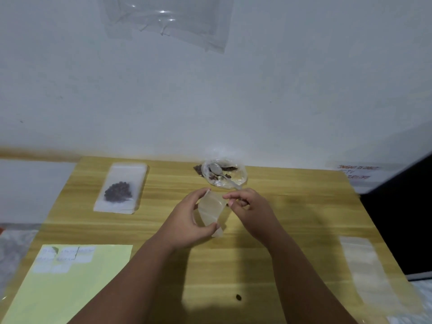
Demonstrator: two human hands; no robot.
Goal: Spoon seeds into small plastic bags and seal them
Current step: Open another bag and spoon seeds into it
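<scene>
Left hand [187, 220] grip pinches an empty small bag [211, 211] above mid-bench [292, 230]; long axis runs near-far, tilted. Right hand [247, 206] grip pinches its far-right corner. Spoon [218, 171] lies in the seed wrapper [240, 177] beyond. Filled bag [120, 188] far left; bare wood nearer.

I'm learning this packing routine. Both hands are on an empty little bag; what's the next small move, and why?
Probably pull the bag's mouth open with the right hand while the left hand steadies it. The bag looks empty and flat, and the spoon lies untouched among the seeds, so filling can't start yet.
</scene>
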